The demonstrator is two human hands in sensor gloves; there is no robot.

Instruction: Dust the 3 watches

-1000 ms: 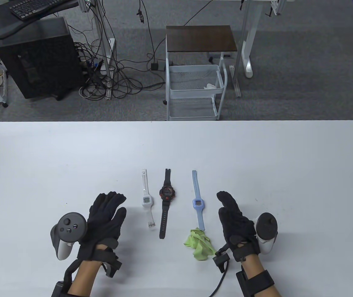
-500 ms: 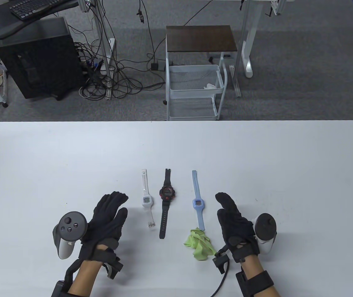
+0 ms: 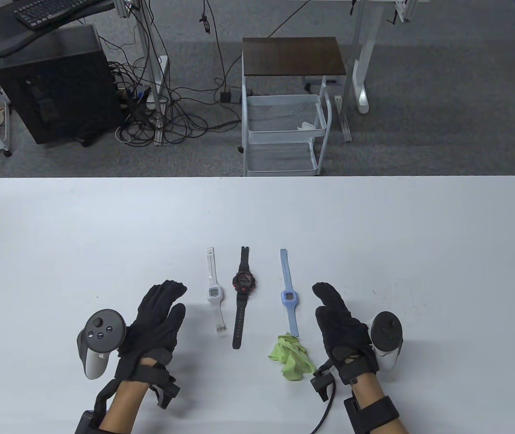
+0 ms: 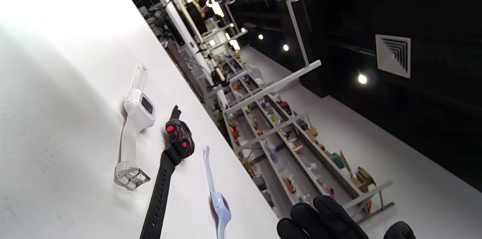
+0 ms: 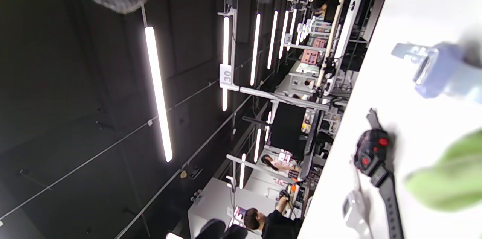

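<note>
Three watches are laid flat in a row on the white table (image 3: 420,235), straps running near to far, presumably so that each face and strap can be wiped in turn without anything being lifted. The white watch (image 3: 213,291) is placed on the left, the black watch with red accents (image 3: 243,289) in the middle, and the light blue watch (image 3: 288,298) on the right, each apart from its neighbour. A crumpled green cloth (image 3: 292,357) is left at the near end of the blue watch's strap, touching or just overlapping it, where it can readily be taken up, most likely by the right hand. The left hand (image 3: 156,318) is held to the left of the row, near the white watch but apart from it, with fingers extended and relaxed and nothing held. The right hand (image 3: 341,323) is held to the right of the blue watch and just beside the cloth, fingers likewise straight and empty. Neither hand is touching a watch or the cloth, so the dusting is judged not yet begun; the cloth would need to be picked up first.
</note>
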